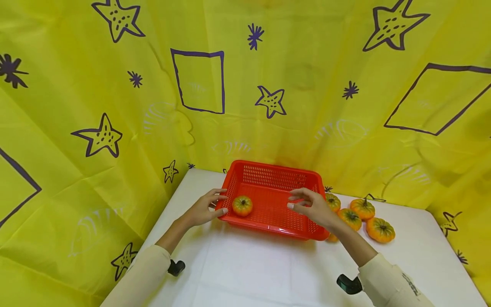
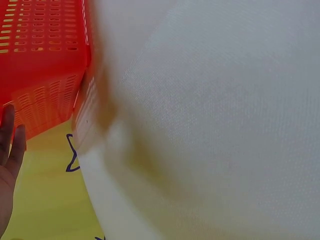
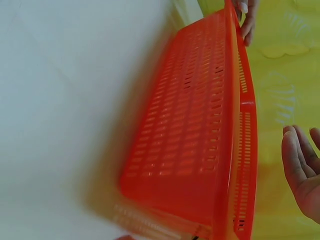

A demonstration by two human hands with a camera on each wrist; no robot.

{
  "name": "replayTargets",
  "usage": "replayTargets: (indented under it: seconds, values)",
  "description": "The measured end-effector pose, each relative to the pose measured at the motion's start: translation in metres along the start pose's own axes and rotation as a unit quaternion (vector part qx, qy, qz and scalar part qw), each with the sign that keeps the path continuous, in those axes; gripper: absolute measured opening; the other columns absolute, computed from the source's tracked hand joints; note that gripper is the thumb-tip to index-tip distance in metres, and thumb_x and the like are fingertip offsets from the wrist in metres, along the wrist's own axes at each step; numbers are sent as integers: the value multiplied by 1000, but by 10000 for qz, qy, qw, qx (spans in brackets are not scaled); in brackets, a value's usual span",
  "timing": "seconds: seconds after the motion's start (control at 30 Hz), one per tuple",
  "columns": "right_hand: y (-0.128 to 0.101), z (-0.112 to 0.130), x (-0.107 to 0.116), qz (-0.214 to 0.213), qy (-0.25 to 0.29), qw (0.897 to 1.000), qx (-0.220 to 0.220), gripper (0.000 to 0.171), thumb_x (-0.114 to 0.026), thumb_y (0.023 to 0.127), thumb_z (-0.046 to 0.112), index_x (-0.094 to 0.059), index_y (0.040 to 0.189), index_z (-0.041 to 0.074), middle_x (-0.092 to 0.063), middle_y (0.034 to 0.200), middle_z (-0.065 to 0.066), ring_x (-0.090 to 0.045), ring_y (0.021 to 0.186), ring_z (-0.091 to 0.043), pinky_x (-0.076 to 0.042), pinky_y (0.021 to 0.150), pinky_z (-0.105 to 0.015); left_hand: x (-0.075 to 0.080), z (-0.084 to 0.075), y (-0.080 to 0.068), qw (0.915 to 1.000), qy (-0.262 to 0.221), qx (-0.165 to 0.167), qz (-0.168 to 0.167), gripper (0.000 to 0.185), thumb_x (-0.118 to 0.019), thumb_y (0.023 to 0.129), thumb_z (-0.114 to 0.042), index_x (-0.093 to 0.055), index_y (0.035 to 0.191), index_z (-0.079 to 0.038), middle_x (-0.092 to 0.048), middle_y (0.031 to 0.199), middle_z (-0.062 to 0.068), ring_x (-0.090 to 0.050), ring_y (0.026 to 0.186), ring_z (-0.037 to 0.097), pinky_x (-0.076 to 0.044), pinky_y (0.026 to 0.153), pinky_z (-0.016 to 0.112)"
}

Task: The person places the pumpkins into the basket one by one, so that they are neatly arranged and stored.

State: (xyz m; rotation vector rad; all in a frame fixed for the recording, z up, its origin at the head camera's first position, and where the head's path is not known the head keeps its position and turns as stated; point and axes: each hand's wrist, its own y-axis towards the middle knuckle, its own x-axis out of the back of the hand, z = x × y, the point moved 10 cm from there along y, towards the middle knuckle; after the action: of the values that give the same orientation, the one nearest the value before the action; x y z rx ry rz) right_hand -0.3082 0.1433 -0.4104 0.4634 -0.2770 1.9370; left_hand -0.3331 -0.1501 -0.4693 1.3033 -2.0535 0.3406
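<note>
A person's left hand (image 1: 202, 209) rests against the left rim of a red slotted basket (image 1: 268, 177) on a white table (image 1: 245, 264), its fingers loosely spread along the edge and not clenched; whether they truly grip the rim cannot be told. Just beyond those fingertips, inside the basket at its near left corner, lies one small orange-and-green pumpkin (image 1: 242, 205).

The right hand (image 1: 311, 206) hovers over the basket's right half, fingers relaxed and slightly bent, holding nothing. The right wrist view shows that open hand (image 3: 302, 170) apart from the basket's side wall (image 3: 200, 145), with the other hand's fingers (image 3: 247, 20) at the far rim.

Behind the right hand's knuckles, outside the basket on the table, sits a cluster of pumpkins: one (image 1: 333, 201) just beside the basket wall, another (image 1: 350, 218) next to it, and two more (image 1: 362, 208) (image 1: 380, 229) farther out.

A yellow cloth (image 1: 115, 85) printed with purple stars and squares hangs behind and around the table.
</note>
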Motion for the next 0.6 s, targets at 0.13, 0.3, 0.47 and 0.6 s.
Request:
replayTargets:
  seconds: [0.13,0.3,0.47,0.6]
  values:
    - [-6,-10,8,-62,126,9999,7,43,-66,89,27,-52,126,11,-56,126,-12,-59,103,-28,-52,80,-35,0,-1,-1,10000,-68,-18,21,61,-63,88,-44,-51,135,-5,-35,147,-4,-52,115,23,-46,89,40]
    - [-15,-10,18,-177,168,9995,196,40,-66,90,24,-53,125,11,-57,124,-11,-60,100,-27,-53,80,-38,1,1,-1,10000,37,-57,24,61,-62,88,-46,-52,134,-7,-34,148,-5,-52,114,21,-47,87,39]
    - [-22,-12,26,-264,13,9994,208,39,-66,90,24,-54,124,11,-57,124,-9,-61,99,-25,-52,82,-44,1,5,-2,10000,-27,7,43,61,-63,87,-48,-54,133,-9,-35,147,-7,-50,117,21,-46,89,39]
    - [-28,-15,31,-323,-9,9995,55,41,-64,91,26,-53,127,10,-57,124,-10,-60,102,-23,-52,82,-35,1,5,-2,10000,-24,14,49,63,-63,86,-50,-54,134,-9,-36,147,-6,-50,118,20,-46,90,39]
